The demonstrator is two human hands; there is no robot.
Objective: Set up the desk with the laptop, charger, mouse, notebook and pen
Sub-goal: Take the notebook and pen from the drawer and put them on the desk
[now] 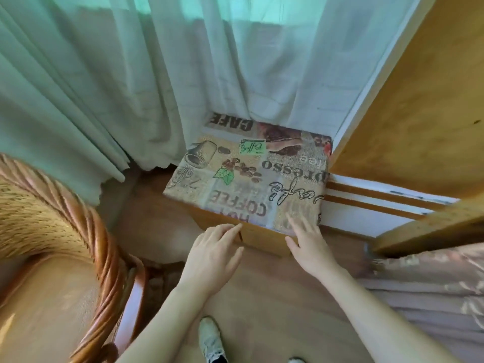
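Note:
A small wooden desk [264, 238] stands low in front of me, covered by a beige cloth [246, 179] printed with coffee words and beans. My left hand [212, 255] hovers open at the desk's front edge, fingers spread. My right hand [306, 242] is open too, its fingertips touching the cloth's front right corner. No laptop, charger, mouse, notebook or pen is in view. Nothing lies on the cloth.
A wicker armchair [86, 247] stands at the left. Pale green curtains [117, 82] hang behind the desk. A wooden bed frame [419, 113] and patterned bedding [429, 279] are at the right. My foot [209, 339] rests on the wood floor [262, 297].

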